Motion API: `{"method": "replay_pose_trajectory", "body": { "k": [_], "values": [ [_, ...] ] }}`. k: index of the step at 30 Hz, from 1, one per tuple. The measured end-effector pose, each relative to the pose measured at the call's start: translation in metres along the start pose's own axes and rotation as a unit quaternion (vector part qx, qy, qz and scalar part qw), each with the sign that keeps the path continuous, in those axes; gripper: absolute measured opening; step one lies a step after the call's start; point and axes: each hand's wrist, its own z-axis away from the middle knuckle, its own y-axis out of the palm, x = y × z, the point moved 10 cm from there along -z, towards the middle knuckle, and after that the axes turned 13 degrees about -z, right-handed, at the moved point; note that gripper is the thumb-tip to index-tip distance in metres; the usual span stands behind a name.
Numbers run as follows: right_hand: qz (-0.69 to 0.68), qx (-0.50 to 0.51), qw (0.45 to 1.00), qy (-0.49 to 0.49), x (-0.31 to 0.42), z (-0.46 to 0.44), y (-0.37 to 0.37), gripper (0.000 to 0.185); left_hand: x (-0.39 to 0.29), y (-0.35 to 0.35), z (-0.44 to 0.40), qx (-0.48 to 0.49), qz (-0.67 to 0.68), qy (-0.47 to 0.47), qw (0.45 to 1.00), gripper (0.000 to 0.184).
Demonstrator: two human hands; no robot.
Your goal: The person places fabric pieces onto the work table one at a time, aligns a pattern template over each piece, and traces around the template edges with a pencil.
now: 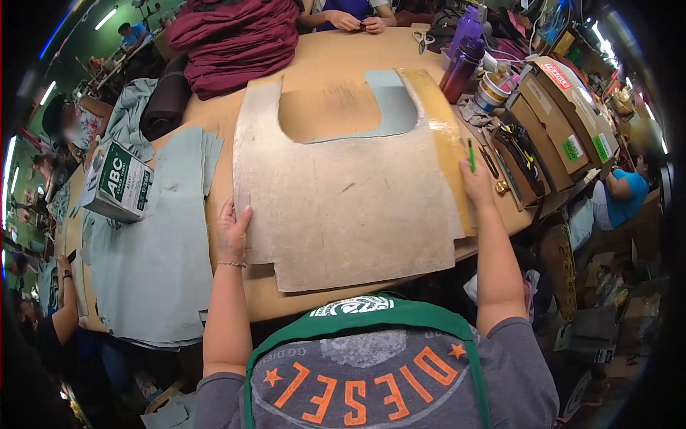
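A large beige cardboard pattern [357, 193] with a U-shaped cutout at its far side lies in front of me. A taped yellowish strip [444, 129] runs along its right side. Pale blue-green fabric [389, 100] shows at the right of the cutout, and the rest of it is hidden. My left hand [232, 232] grips the pattern's left edge, its thumb on top. At the right edge is my right hand [476, 182], closed around an upright green pen [471, 156]; its fingers are partly hidden.
Blue-green fabric sheets [157, 264] lie at left under an ABC box [120, 180]. Maroon cloth [232, 43] is piled beyond. Bottles [463, 61], a tub [491, 91], scissors [422, 40] and a cardboard box of tools [525, 154] line the right. Another person's hands [361, 24] are across the table.
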Motion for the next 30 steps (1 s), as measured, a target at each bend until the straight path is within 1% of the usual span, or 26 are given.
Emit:
{"method": "replay_pose_trajectory", "body": {
  "k": [3,4,7,9,10,13,16,19,22,24,28,29,30],
  "values": [
    [-0.049,0.016,0.997,-0.049,-0.004,-0.026,0.026,0.033,0.021,-0.015,-0.010,-0.022,-0.006,-0.042,0.999,0.041],
    [-0.025,0.024,0.999,-0.037,-0.010,-0.032,0.036,0.033,0.029,-0.019,-0.014,-0.028,-0.008,-0.058,0.998,0.041],
    [0.071,0.057,0.996,0.001,-0.022,-0.038,0.063,0.037,0.041,-0.023,-0.028,-0.036,-0.085,-0.081,0.992,0.049],
    [0.161,0.085,0.983,0.028,-0.019,-0.034,0.076,0.039,0.050,-0.025,-0.035,-0.025,-0.214,-0.096,0.972,0.055],
    [0.166,0.086,0.982,0.027,-0.020,-0.035,0.078,0.039,0.056,-0.027,-0.037,-0.019,-0.278,-0.104,0.955,0.058],
    [0.184,0.094,0.978,0.034,-0.023,-0.035,0.081,0.039,0.034,-0.021,-0.033,-0.045,-0.455,-0.058,0.887,0.073],
    [0.210,0.104,0.971,0.047,-0.019,-0.037,0.083,0.039,0.032,-0.018,-0.033,-0.040,-0.434,-0.070,0.897,0.076],
    [0.244,0.109,0.963,0.046,-0.023,-0.042,0.087,0.039,0.028,-0.016,-0.035,-0.055,-0.477,-0.073,0.874,0.076],
    [0.276,0.110,0.954,0.042,-0.023,-0.044,0.090,0.039,0.018,-0.011,-0.037,-0.066,-0.543,-0.058,0.835,0.075],
    [0.296,0.108,0.948,0.042,-0.018,-0.043,0.089,0.038,0.010,-0.007,-0.035,-0.076,-0.549,-0.066,0.830,0.074],
    [0.341,0.155,0.927,0.033,-0.021,-0.050,0.096,0.038,0.013,-0.011,-0.037,-0.081,-0.565,-0.082,0.817,0.073],
    [0.362,0.168,0.916,0.027,-0.021,-0.051,0.097,0.039,0.017,-0.013,-0.039,-0.078,-0.570,-0.067,0.815,0.072],
    [0.344,0.214,0.913,0.046,-0.022,-0.050,0.099,0.043,0.023,-0.017,-0.042,-0.071,-0.575,-0.053,0.814,0.072]
  ]
}}
